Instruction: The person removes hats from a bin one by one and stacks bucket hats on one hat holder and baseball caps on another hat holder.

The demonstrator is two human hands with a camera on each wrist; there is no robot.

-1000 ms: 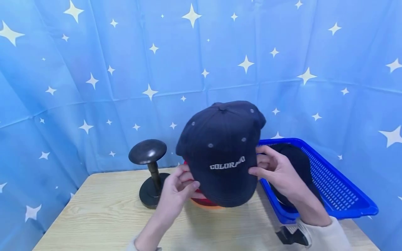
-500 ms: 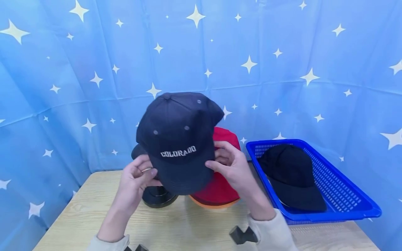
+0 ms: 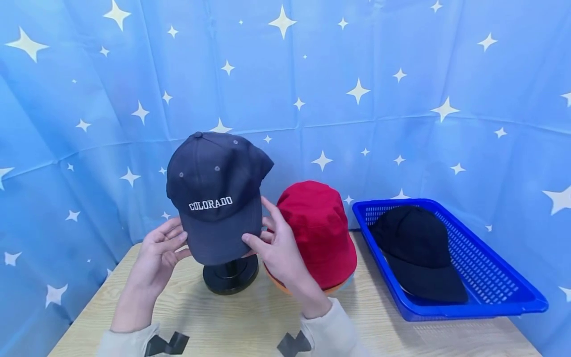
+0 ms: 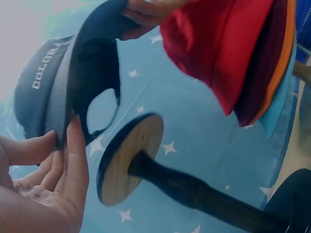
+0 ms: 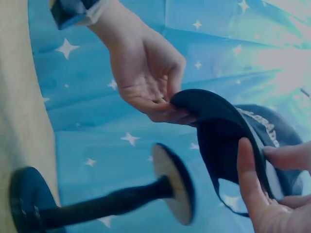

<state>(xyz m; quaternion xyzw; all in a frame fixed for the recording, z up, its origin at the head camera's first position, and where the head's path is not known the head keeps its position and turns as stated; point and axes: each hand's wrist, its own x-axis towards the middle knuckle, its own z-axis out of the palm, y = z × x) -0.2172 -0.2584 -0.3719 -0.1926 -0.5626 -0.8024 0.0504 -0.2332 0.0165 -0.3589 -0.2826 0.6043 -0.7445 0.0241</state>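
A dark navy baseball cap [image 3: 218, 188] lettered COLORADO is held up by both hands, its brim toward me. My left hand [image 3: 156, 253] pinches the brim's left edge between thumb and fingers. On the other edge my right hand [image 3: 278, 243] grips the brim the same way. Below the cap stands a black hat stand [image 3: 230, 277]; the cap hides its top in the head view. In the left wrist view the stand's round top [image 4: 131, 160] shows bare, apart from the cap's open underside.
A red bucket hat [image 3: 316, 228] tops a stack of hats right of the stand, with maroon, orange and light blue brims beneath. Farther right, a blue plastic basket [image 3: 486, 248] holds a black cap [image 3: 415, 248]. A starry blue curtain [image 3: 285, 74] hangs behind the wooden table [image 3: 241, 327].
Both hands have carried the navy cap leftward, from in front of the red bucket hat to above the hat stand. The red hat and the basket's black cap have come into fuller view.
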